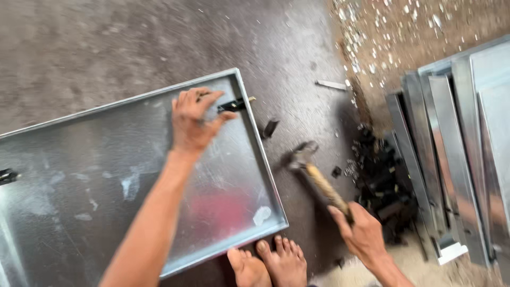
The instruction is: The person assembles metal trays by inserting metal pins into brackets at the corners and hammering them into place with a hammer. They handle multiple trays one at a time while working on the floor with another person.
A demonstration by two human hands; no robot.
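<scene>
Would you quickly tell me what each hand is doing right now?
Left hand: fingers pinching a small black clip at the metal tray rim.
Right hand: closed on the hammer handle.

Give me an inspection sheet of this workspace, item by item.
Surface: dark, scuffed floor, pale chips scattered at upper right.
Job's things: shallow metal tray lying flat; small black clip at its far rim; wooden-handled hammer.
Clutter: loose black piece beside the tray; heap of black parts; metal strip.
Grips: left hand on the clip at the rim; right hand clenched on the hammer handle, head blurred.
Cables: nothing seen.
Surroundings: stacked metal panels at right; bare feet by the tray's near corner.
</scene>
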